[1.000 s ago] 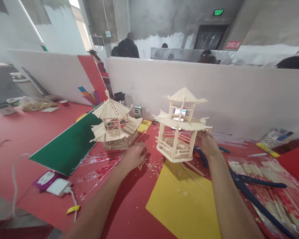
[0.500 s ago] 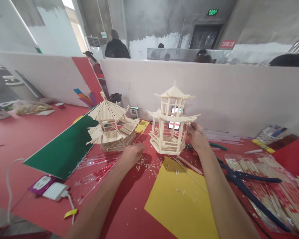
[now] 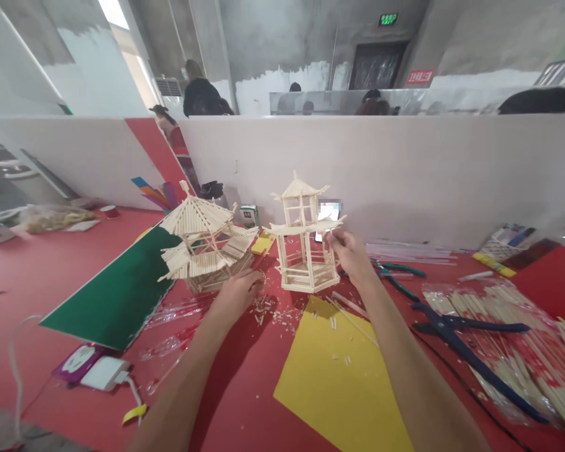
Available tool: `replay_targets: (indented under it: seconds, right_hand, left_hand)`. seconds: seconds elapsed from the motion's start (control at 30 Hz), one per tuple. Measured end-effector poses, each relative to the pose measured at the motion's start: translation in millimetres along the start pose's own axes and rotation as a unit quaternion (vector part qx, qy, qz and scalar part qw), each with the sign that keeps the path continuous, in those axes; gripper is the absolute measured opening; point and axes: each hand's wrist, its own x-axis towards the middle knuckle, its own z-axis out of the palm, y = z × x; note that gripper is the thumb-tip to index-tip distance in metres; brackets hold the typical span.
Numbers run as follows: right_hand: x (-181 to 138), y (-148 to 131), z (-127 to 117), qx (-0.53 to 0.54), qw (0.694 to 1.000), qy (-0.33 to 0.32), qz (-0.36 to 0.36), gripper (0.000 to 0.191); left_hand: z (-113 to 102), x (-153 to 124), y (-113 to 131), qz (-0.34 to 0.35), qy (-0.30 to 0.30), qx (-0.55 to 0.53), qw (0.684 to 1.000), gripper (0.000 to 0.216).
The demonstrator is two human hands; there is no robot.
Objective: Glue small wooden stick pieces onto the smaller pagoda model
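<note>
My right hand [image 3: 351, 256] grips the right side of a tall two-tiered pagoda model [image 3: 304, 228] built from thin pale wooden sticks, its fingers closed at a post just under the lower roof. The model stands upright, with open sides and a many-sided base. My left hand [image 3: 238, 296] rests low beside a second, wider stick pavilion model [image 3: 198, 216], near its base. Its fingers are curled together, and whatever they may hold is hidden. Small stick offcuts [image 3: 282, 314] lie scattered between the two models. Behind the pagoda model a phone [image 3: 327, 213] leans upright.
A yellow sheet [image 3: 334, 383] lies in front, and a green board [image 3: 113, 289] on the left. Dark-blue long-handled cutters [image 3: 480, 358], green-handled pliers [image 3: 405, 270] and bagged sticks [image 3: 513, 326] are on the right. A white partition [image 3: 405, 169] closes the back; people sit beyond it.
The pagoda model has moved left, closer to the other model, and turned a little, with my right hand still on it. My left hand has shifted slightly left. The camera view has shifted slightly.
</note>
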Motion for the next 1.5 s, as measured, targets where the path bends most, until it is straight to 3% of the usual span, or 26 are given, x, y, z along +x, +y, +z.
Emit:
replay_targets:
  seconds: [0.13, 0.3, 0.73, 1.5]
  right_hand:
    - [-2.2, -2.0, 2.1, -0.030, 0.999, -0.014, -0.009, 0.030]
    - [-4.5, -10.9, 4.8, -0.053, 0.998, -0.022, -0.017, 0.033]
    - [-5.3, -12.6, 13.7, -0.100, 0.994, -0.029, -0.029, 0.030]
    - [-6.7, -16.9, 13.6, -0.118, 0.991, -0.051, -0.046, 0.032]
  left_hand:
    - [-8.3, -1.8, 9.0, -0.029, 0.012, 0.002, 0.999, 0.020]
    - [-6.6, -3.3, 16.6, 0.041, 0.078, -0.042, 0.995, 0.022]
    - [11.6, 1.9, 18.4, 0.077, 0.101, -0.061, 0.990, 0.020]
    - [13.6, 1.6, 18.2, 0.100, 0.094, -0.086, 0.987, 0.015]
